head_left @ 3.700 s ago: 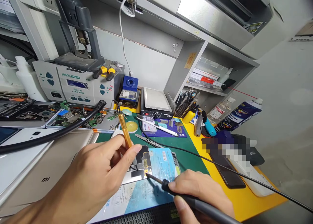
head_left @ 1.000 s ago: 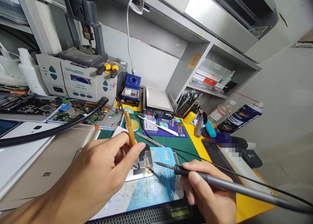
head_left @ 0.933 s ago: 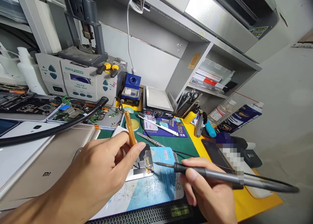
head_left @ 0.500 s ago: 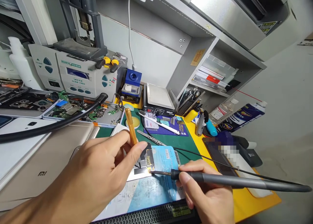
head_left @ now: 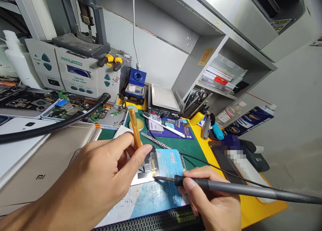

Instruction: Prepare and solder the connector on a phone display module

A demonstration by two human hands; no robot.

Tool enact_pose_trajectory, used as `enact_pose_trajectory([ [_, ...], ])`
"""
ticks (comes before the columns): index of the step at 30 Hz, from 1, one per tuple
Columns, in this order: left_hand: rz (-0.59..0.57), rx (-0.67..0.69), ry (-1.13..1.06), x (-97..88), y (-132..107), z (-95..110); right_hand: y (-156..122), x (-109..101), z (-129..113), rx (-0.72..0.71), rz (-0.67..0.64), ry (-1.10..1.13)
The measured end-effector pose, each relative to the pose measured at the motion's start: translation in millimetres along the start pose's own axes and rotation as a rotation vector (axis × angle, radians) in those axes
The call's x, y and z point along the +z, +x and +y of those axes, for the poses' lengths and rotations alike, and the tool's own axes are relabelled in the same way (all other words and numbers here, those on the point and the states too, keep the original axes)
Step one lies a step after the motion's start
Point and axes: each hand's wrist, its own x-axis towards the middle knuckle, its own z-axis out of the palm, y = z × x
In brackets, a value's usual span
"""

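Note:
My left hand (head_left: 105, 170) is closed round a slim gold-handled tool (head_left: 136, 125), held upright between thumb and fingers. Its thin dark tip points down at a small phone part (head_left: 144, 175) with a dark and white surface; the kind of tip is partly hidden by my thumb. In my right hand (head_left: 210, 194) is a soldering iron (head_left: 216, 185), gripped like a pen near its black collar. The iron's tip reaches left to the part's right edge, at a small gold contact area. A light-blue printed card or sheet (head_left: 167, 167) lies beneath and beside the part.
Behind my hands lie a green mat (head_left: 183, 148), a white brush (head_left: 166, 126), a perforated metal strip (head_left: 156, 140) and a round tin (head_left: 136, 124). A hot-air station (head_left: 83, 73) with a black hose (head_left: 62, 125) and phones (head_left: 50, 167) stand to the left. The iron's cable crosses right.
The camera view has shifted slightly. Both hands keep their grips, and the iron's tip stays at the part's edge with its handle tilted a little lower at the right.

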Motion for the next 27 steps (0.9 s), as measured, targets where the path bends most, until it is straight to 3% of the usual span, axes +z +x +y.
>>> enact_pose_trajectory([
  [11, -0.022, -0.028, -0.023, 2.1, -1.7, -1.1, -2.1, -0.4, 3.5, -0.044, 0.069, -0.034],
  [27, -0.017, -0.021, -0.012, 2.5, -1.8, -2.7, -1.6, -0.7, 3.7, -0.077, 0.052, -0.054],
])
